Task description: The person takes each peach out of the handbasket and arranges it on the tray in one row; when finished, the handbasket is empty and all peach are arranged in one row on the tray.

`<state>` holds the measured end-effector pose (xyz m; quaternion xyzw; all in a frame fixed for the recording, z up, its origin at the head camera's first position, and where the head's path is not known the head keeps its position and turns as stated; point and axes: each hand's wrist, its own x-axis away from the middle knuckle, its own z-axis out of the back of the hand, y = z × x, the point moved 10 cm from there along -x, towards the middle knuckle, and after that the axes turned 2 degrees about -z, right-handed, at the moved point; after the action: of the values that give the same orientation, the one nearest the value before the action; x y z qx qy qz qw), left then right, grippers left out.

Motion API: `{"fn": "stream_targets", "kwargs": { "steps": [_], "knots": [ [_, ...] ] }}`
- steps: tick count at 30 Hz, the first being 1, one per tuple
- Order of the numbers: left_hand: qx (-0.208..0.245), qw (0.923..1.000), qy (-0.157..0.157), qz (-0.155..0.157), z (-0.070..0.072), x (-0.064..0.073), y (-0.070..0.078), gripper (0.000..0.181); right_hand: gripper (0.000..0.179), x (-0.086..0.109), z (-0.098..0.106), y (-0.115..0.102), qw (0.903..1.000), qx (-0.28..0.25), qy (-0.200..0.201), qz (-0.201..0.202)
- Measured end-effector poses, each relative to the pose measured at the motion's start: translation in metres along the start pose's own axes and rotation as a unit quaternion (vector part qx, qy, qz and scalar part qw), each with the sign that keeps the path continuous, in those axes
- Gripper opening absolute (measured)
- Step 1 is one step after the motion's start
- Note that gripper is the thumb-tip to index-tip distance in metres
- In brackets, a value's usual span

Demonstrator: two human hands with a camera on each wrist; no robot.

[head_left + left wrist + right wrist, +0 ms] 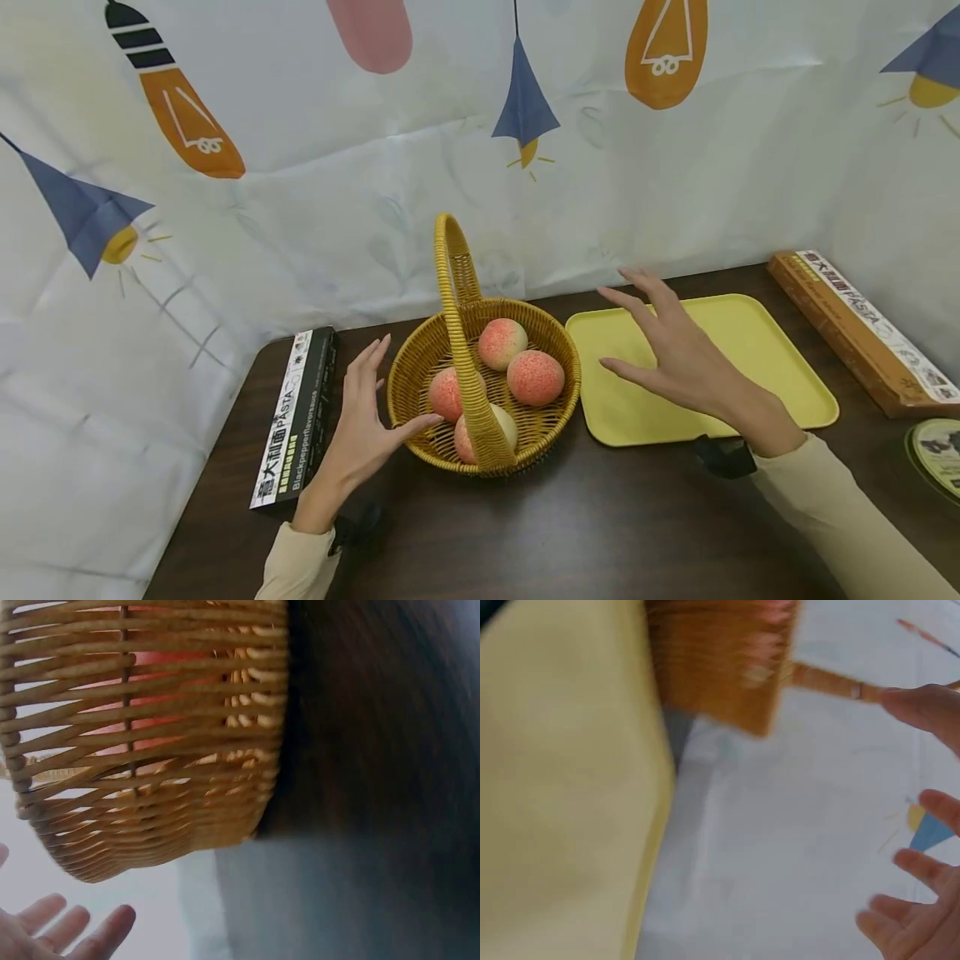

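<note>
A yellow wicker basket (407, 379) with a tall arched handle (459, 329) stands at the middle of the table, several pink-and-cream peaches (536, 377) lying inside. My left hand (363, 437) is at the basket's left side, fingers spread and thumb reaching over the near rim in the head view. In the left wrist view the woven wall (150, 787) fills the upper left, with that hand's fingertips (105, 934) below it. To the right, my right hand (686, 358) hovers over a yellow tray (738, 333), fingers apart and holding nothing.
A black pasta box (296, 417) lies left of the left hand. An orange-brown pasta box (862, 333) lies beyond the tray's right side, with a round green-rimmed tin (937, 454) nearer. A white printed cloth (337, 225) hangs behind the table.
</note>
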<state>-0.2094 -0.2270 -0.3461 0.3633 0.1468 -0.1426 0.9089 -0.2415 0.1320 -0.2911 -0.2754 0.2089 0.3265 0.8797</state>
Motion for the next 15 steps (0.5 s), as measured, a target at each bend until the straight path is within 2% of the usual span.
{"fn": "stream_targets", "kwargs": {
  "steps": [2,6,11,15],
  "knots": [
    [0.035,0.9992,-0.006,0.019,-0.004,0.0,-0.007,0.119,0.08,-0.011,-0.008,-0.01,0.9985,-0.043,-0.033,-0.004],
    [0.072,0.9949,-0.034,0.063,-0.015,0.001,-0.019,0.121,0.079,-0.033,-0.027,-0.027,0.989,-0.113,-0.096,-0.001],
    [0.108,0.989,-0.056,0.085,-0.026,0.0,-0.023,0.123,0.068,-0.052,-0.055,-0.039,0.9699,-0.174,-0.17,0.014],
    [0.146,0.9821,-0.069,0.098,-0.035,0.001,-0.027,0.118,0.061,-0.054,-0.08,-0.041,0.9527,-0.193,-0.234,0.019]
  ]
}}
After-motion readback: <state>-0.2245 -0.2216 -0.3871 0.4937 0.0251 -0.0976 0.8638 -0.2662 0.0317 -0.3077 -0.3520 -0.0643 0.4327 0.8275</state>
